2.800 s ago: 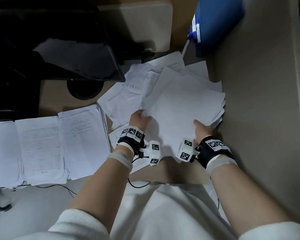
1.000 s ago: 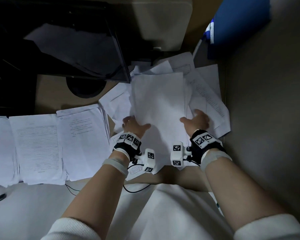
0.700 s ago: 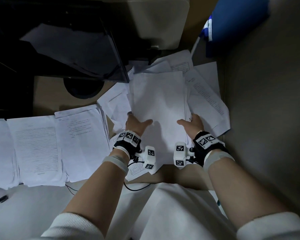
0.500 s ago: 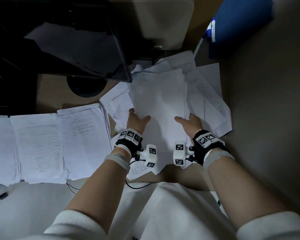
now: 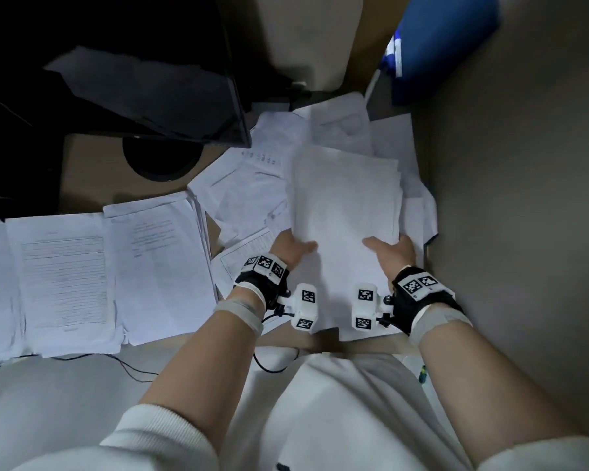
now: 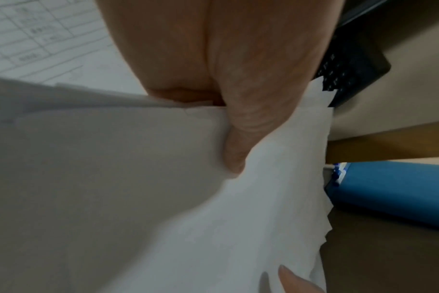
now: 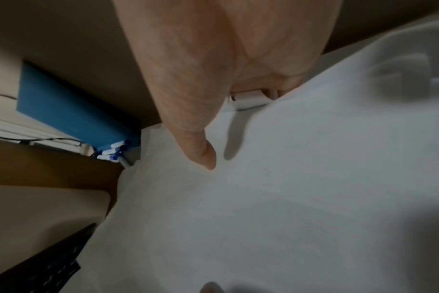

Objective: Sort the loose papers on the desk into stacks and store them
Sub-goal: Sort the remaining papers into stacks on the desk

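A thick bundle of white sheets (image 5: 346, 205) is held by both hands over the loose papers (image 5: 252, 185) scattered on the desk. My left hand (image 5: 291, 248) grips its left edge, thumb on top and fingers underneath. My right hand (image 5: 393, 248) grips the right edge the same way. The left wrist view shows the thumb (image 6: 241, 142) pressed onto the bundle (image 6: 113, 178); in the right wrist view a thumb (image 7: 201, 150) lies on the top sheet (image 7: 288, 198). Neat stacks of printed pages (image 5: 153, 266) lie side by side to the left.
A dark monitor (image 5: 143, 96) on a round foot (image 5: 160, 158) stands at the back left. A blue box with pens (image 5: 439, 42) sits at the back right. A grey partition wall (image 5: 517, 198) closes the right side. A thin cable (image 5: 130, 368) hangs at the desk front.
The bundle has been squared up from a fanned spread and shifted right; both hands keep their hold and moved slightly right with it.
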The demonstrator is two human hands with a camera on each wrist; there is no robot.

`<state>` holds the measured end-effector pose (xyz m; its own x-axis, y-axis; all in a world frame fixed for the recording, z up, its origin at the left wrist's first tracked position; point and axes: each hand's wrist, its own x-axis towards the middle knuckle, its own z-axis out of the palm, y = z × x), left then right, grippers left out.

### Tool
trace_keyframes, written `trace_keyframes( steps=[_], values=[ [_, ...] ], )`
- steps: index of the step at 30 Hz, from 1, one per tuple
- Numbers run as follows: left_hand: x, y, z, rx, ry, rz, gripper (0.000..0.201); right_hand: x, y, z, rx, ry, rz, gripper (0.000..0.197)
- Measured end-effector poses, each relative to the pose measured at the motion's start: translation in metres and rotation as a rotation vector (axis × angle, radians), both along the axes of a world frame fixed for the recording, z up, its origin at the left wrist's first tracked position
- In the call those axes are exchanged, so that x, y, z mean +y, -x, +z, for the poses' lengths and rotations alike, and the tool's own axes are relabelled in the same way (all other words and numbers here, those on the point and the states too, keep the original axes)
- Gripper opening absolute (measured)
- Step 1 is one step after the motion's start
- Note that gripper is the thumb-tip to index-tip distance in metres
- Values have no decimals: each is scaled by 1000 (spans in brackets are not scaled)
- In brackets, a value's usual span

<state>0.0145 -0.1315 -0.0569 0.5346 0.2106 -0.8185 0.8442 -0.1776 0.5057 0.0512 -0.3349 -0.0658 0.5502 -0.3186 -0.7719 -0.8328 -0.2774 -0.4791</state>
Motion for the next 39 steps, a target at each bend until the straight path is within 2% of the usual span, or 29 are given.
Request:
trace_keyframes(
  steps=[3,6,8,13,17,19,22,24,28,31,35,39],
  values=[
    [-18,13,0,24,-42,-36,44,-20,22,-5,81,-6,-19,64],
    [-19,19,2,-13,-88,33,39,-21,29,-2,193,98,-2,81],
    [-16,28,7,-30,-129,114,37,-24,33,-1,250,176,67,84],
    [5,69,19,-16,-275,375,39,-8,40,1,199,195,152,95],
    [12,98,18,25,-297,446,41,-21,47,-4,179,341,248,96],
    [8,109,17,54,-268,496,36,-36,51,-8,176,406,309,88],
    [-4,113,12,104,-183,616,32,-46,50,-1,186,357,422,49],
    [-10,112,6,111,-164,632,40,-47,51,0,228,322,474,33],
    [-18,106,-3,69,-185,587,61,-53,56,-10,198,331,408,45],
    [-23,104,-8,16,-179,637,81,-61,59,-14,93,331,415,34],
    [-23,97,-12,8,-167,644,76,-55,57,-12,20,298,460,38],
    [-12,97,-14,1,-183,563,80,-43,48,-9,-6,309,499,32]
  ],
)
